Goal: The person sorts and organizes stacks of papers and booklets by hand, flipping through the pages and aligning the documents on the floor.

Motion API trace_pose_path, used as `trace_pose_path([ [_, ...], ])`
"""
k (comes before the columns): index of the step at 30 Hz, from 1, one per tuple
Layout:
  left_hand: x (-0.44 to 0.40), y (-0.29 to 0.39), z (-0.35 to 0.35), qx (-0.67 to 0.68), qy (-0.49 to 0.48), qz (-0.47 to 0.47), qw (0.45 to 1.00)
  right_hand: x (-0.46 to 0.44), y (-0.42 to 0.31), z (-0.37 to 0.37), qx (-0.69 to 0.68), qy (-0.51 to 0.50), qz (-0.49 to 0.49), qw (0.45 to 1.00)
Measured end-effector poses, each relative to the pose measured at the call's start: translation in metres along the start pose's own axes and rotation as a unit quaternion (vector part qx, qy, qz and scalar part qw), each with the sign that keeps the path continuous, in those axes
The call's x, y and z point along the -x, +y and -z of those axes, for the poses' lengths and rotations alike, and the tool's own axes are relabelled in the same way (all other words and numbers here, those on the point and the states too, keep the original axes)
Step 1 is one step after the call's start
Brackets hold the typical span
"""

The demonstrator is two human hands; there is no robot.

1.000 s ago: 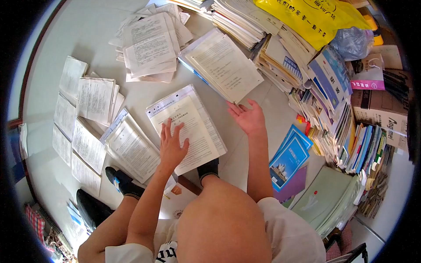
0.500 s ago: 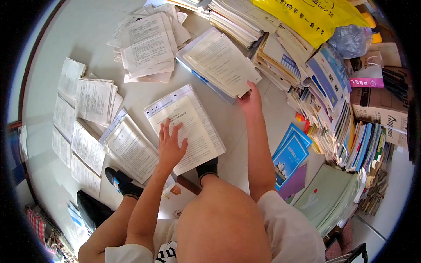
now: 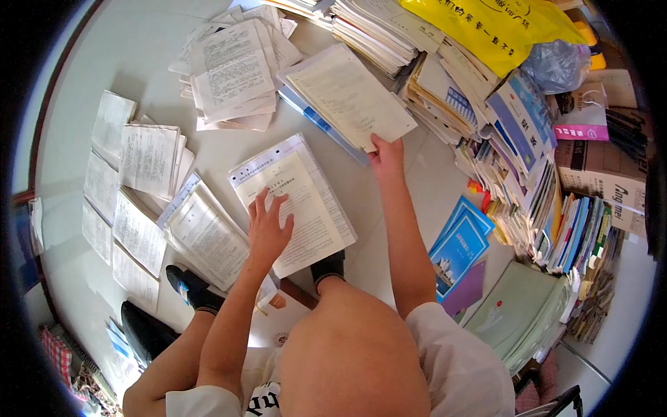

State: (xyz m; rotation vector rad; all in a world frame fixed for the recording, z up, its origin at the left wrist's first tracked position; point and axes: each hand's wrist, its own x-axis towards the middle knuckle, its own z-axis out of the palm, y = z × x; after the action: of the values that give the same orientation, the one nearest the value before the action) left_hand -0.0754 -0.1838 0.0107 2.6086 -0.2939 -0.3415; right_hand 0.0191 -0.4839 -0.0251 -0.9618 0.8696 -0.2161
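My left hand (image 3: 269,226) lies on a stack of printed papers (image 3: 316,233) on the floor, fingers spread over the top sheet. Beyond it, my right hand (image 3: 386,154) pinches the near edge of printed sheets (image 3: 351,97), thumb on top. These sheets lie on a blue folder (image 3: 316,118), whose side shows beneath them. Another paper stack (image 3: 210,240) rests left of my left hand, close to my foot.
Loose paper piles (image 3: 233,73) and rows of sheets (image 3: 149,160) cover the floor at left and back. Tall stacks of books and papers (image 3: 451,90) line the right side. Blue booklets (image 3: 460,250) and a pale green folder (image 3: 514,306) lie at right, near a cardboard box (image 3: 601,170).
My right hand has shifted slightly left along the near edge of the sheets. A page with less text now shows on top. My left hand has barely moved.
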Motion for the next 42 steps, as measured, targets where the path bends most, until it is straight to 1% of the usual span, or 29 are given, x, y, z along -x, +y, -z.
trace_pose_path([
  [2,-0.006,-0.001,0.000,0.066,0.007,0.010,0.998,0.022,0.003,0.004,-0.018,-0.015,0.013,1.000],
  [6,-0.013,-0.003,0.000,0.071,0.025,0.004,0.997,0.063,0.017,0.014,-0.036,-0.030,0.042,0.998],
  [9,-0.023,-0.003,-0.001,0.097,0.047,-0.001,0.994,0.092,0.024,0.022,-0.029,-0.050,0.028,0.998],
  [10,-0.029,-0.002,-0.001,0.276,-0.019,0.061,0.959,0.104,0.023,0.019,-0.054,-0.054,0.030,0.997],
  [11,-0.037,0.007,0.006,0.444,-0.085,0.122,0.884,0.114,0.022,0.018,-0.055,-0.054,0.030,0.997],
  [12,-0.041,0.016,0.014,0.580,-0.123,0.186,0.783,0.123,0.020,0.017,-0.047,-0.070,0.027,0.996],
  [13,-0.046,0.028,0.025,0.580,-0.122,0.186,0.783,0.131,0.021,0.018,-0.038,-0.086,0.024,0.995],
  [15,-0.057,0.049,0.042,0.721,-0.096,0.235,0.644,0.142,0.028,0.022,-0.005,-0.096,0.007,0.995],
  [16,-0.060,0.065,0.049,0.738,-0.045,0.206,0.641,0.145,0.029,0.022,0.028,-0.105,-0.009,0.994],
  [17,-0.063,0.062,0.043,0.739,-0.045,0.206,0.640,0.146,0.028,0.023,0.029,-0.105,-0.010,0.994],
  [19,-0.067,0.050,0.024,0.684,0.025,0.134,0.717,0.149,0.021,0.026,0.171,-0.136,0.045,0.975],
  [20,-0.066,0.050,0.028,0.685,0.023,0.134,0.716,0.144,0.008,0.031,0.172,-0.134,0.046,0.975],
  [22,-0.067,0.052,0.035,0.666,0.027,0.088,0.740,0.118,-0.034,0.048,0.229,-0.104,-0.058,0.966],
  [23,-0.066,0.055,0.035,0.667,0.022,0.087,0.740,0.107,-0.043,0.056,0.228,-0.099,-0.057,0.967],
  [25,-0.065,0.059,0.033,0.600,-0.044,0.088,0.794,0.087,-0.058,0.071,0.271,-0.199,0.097,0.937],
  [26,-0.065,0.068,0.029,0.592,-0.035,0.075,0.802,0.079,-0.075,0.080,0.270,-0.195,0.097,0.938],
  [27,-0.068,0.074,0.025,0.589,-0.039,0.073,0.804,0.073,-0.096,0.088,0.343,-0.222,0.104,0.907],
  [28,-0.070,0.079,0.020,0.512,-0.037,0.003,0.858,0.074,-0.103,0.094,0.411,-0.245,0.108,0.871],
  [29,-0.071,0.090,0.014,0.435,-0.033,-0.065,0.897,0.076,-0.105,0.099,0.411,-0.241,0.107,0.873],
  [30,-0.070,0.102,0.009,0.432,-0.052,-0.073,0.897,0.080,-0.106,0.104,0.508,-0.107,0.086,0.851],
  [31,-0.069,0.115,0.005,0.429,-0.071,-0.082,0.897,0.084,-0.108,0.109,0.553,-0.036,0.077,0.829],
  [32,-0.064,0.130,0.000,0.425,-0.028,-0.110,0.898,0.088,-0.109,0.115,0.591,0.033,0.061,0.803],
  [34,-0.062,0.148,-0.002,0.424,-0.045,-0.093,0.900,0.097,-0.104,0.130,0.391,-0.018,0.169,0.905],
  [35,-0.061,0.156,-0.002,0.421,-0.059,-0.075,0.902,0.101,-0.100,0.136,0.280,-0.045,0.219,0.934],
  [36,-0.060,0.163,-0.004,0.459,-0.046,-0.085,0.883,0.106,-0.095,0.142,0.281,-0.046,0.219,0.933],
  [37,-0.061,0.164,-0.005,0.460,-0.047,-0.085,0.883,0.110,-0.089,0.149,0.264,-0.031,0.242,0.933],
  [39,-0.065,0.168,-0.010,0.461,-0.049,-0.175,0.868,0.116,-0.081,0.165,0.248,-0.013,0.266,0.931],
  [41,-0.061,0.170,-0.013,0.476,-0.070,-0.154,0.863,0.118,-0.073,0.176,0.277,0.005,0.175,0.945],
  [42,-0.060,0.171,-0.014,0.490,-0.088,-0.132,0.857,0.118,-0.069,0.180,0.277,0.006,0.175,0.945],
])
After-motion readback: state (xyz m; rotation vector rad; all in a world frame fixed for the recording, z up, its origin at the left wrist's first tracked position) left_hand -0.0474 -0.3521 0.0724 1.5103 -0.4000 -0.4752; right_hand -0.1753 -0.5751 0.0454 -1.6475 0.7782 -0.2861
